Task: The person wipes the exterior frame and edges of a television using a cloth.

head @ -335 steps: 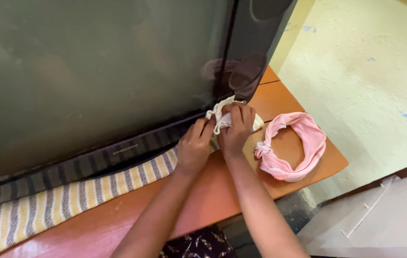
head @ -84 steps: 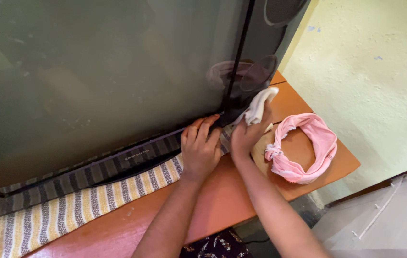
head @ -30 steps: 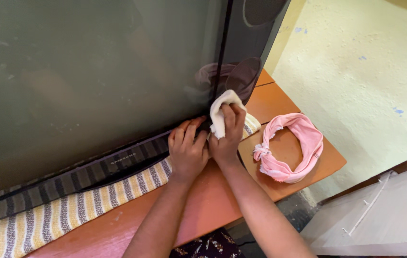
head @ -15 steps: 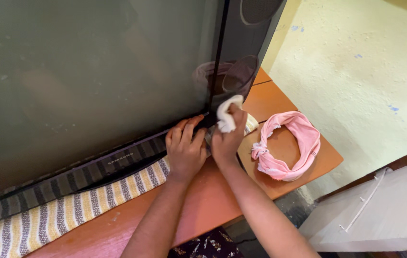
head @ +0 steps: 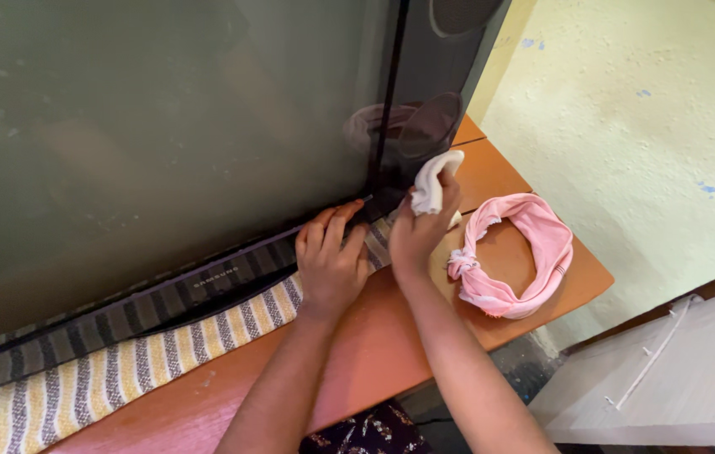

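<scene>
One television [head: 164,143] stands on the orange desk [head: 374,345], over one striped cloth [head: 122,370]. The right hand [head: 420,235] is closed around one small white rag [head: 431,181], pressed to the television's lower right corner. The left hand [head: 331,265] lies flat, fingers together, on the television's bottom edge just beside it. One knotted pink cloth [head: 517,252] lies right of the television.

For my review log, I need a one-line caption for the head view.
Right hand presses a white cloth to the television corner; left hand rests on its lower frame.
</scene>
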